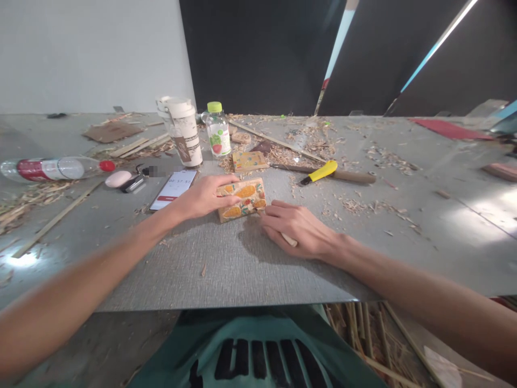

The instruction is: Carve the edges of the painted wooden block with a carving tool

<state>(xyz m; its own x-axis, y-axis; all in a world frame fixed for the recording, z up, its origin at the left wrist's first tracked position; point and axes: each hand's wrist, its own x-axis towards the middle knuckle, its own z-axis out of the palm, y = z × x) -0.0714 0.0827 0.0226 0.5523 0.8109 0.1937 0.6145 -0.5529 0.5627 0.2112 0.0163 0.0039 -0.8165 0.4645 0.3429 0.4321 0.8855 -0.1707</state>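
Observation:
A small rectangular block (246,202) with an orange and green fruit pattern is tilted up a little above the table. My left hand (205,195) grips its left end, thumb across the patterned face and fingers behind. Close to the block's right edge, my right hand (297,229) is closed around a slim tool whose pale, wood-like handle end (290,240) pokes out below the fingers. The tool's working end is mostly hidden by my fingers, so its kind does not show. Just behind the block lies another flat patterned piece (248,161) in similar colours.
A yellow utility knife (321,172) lies across a long wooden-handled tool (351,177). Left of centre are a phone (173,188), a paper cup (186,134) and a green-capped bottle (218,132). A red-labelled bottle (56,168) lies far left. Wood shavings litter the table (194,285).

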